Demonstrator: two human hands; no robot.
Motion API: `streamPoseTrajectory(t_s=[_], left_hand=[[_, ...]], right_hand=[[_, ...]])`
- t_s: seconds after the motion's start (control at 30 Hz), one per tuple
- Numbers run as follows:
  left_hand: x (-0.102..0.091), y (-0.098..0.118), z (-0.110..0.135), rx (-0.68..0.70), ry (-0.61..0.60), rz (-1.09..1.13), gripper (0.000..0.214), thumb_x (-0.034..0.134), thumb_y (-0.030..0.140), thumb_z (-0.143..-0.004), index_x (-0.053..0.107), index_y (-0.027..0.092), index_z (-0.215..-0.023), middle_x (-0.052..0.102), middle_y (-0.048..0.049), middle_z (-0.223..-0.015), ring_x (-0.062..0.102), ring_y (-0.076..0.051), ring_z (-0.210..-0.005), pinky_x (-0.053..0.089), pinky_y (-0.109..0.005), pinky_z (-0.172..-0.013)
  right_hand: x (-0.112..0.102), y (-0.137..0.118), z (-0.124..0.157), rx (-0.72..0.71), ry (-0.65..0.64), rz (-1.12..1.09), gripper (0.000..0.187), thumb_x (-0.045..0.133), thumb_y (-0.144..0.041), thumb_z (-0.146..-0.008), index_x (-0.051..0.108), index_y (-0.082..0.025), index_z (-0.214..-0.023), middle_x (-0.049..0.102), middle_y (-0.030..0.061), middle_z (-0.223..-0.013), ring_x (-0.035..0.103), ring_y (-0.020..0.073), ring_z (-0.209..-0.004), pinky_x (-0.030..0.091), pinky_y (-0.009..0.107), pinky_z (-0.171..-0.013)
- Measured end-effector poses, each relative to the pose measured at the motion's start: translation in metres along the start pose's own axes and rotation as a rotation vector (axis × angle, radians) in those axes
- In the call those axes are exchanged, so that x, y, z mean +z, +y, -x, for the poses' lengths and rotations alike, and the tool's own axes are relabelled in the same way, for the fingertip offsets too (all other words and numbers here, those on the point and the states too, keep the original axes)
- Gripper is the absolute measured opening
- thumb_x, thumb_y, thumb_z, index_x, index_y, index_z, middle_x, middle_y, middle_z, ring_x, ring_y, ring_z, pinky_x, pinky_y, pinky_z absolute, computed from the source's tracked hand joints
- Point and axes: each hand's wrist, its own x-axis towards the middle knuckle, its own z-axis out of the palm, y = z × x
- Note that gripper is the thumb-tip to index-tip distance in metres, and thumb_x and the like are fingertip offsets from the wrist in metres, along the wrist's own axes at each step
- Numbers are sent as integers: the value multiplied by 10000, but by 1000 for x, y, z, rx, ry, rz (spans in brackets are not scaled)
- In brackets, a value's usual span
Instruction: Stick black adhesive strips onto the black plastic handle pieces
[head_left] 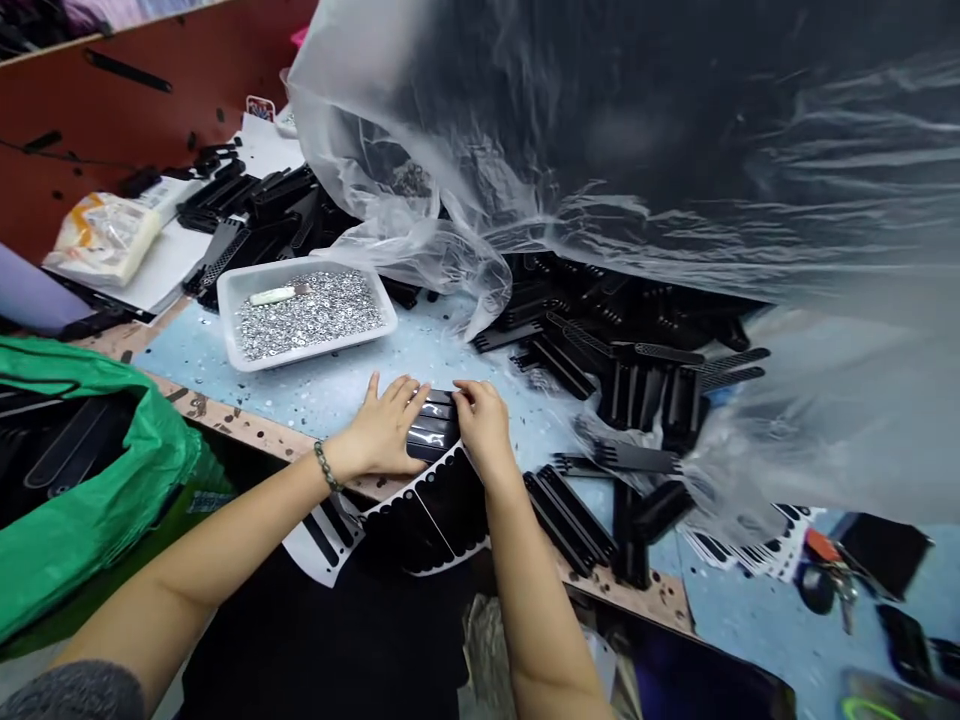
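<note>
My left hand (384, 430) lies flat with fingers stretched out on a glossy black plastic piece (433, 428) at the table's front edge. My right hand (482, 428) has its fingers curled and pinching the top right of the same piece. Below the hands a white backing sheet with black sticker strips (420, 520) hangs over the edge toward my lap. A bead bracelet is on my left wrist.
A white tray of small silver parts (307, 312) stands behind the hands. Piles of black plastic pieces (645, 360) cover the right and back. A big clear plastic bag (637, 150) hangs overhead. A green bag (90, 470) sits at left. Keys (829, 575) lie at right.
</note>
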Motion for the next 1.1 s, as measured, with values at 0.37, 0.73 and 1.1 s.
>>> streamPoseTrajectory(t_s=[0.37,0.73,1.1], left_hand=[[10,-3,-1,-5,38,-29,1029,477,716,-788,214,48,-1524,279,-204,-1537,202,-353,-1439,-21,-630,-1162],[4,1,-4,-4,1,-33,1032,407,744,-799,209,34,-1520,294,-205,-1524,214,-354,-1433,33,-599,-1180],[10,0,-8,24,30,-49,1054,394,774,-785,261,14,-1503,355,-199,-1480,293,-360,-1369,99,-539,-1196]], right_hand=[[-3,-13,36,-250,95,220,358,483,-352,-958,612,-169,-1238,580,144,-1255,515,280,-1149,323,548,-1078],[-12,31,-1,347,-149,-462,448,739,-454,-669,722,-143,-991,689,81,-934,620,196,-859,480,345,-837],[2,29,-2,448,-61,-634,316,750,-443,-655,723,-157,-788,686,43,-783,591,160,-733,456,289,-733]])
